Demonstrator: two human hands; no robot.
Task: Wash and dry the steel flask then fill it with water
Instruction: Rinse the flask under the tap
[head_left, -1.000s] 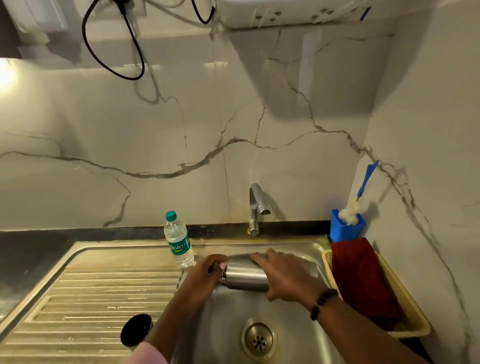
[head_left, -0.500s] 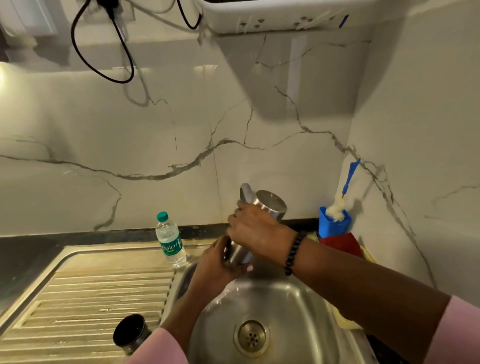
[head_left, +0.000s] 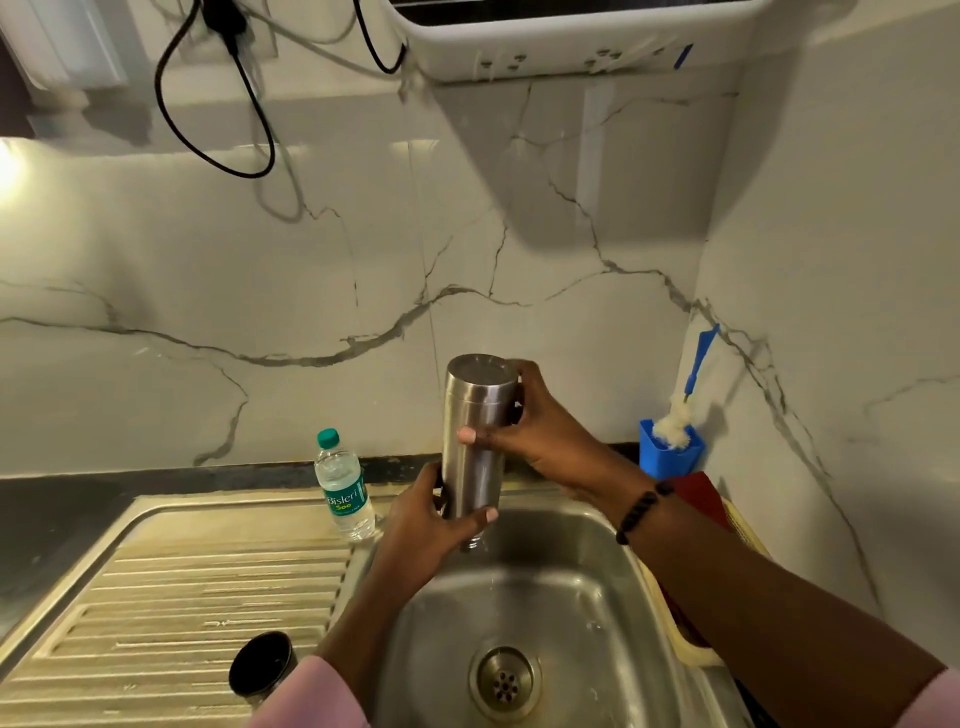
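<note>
Steel flask (head_left: 478, 441), horizontal a second ago, now stands inverted over the sink (head_left: 582, 613), left hand (head_left: 426, 530) and right hand (head_left: 540, 431) both clamped on it, apparently draining rinse water.

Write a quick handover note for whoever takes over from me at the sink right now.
Left hand grips the lower end of the cylindrical steel flask; right hand grips its upper part.
Flask is held upside down over the steel sink basin, mouth down, closed base up.
Its black cap sits on the ribbed drainboard.
Rinse water appears to be draining out.
Left: drying with the red cloth, then filling.
</note>
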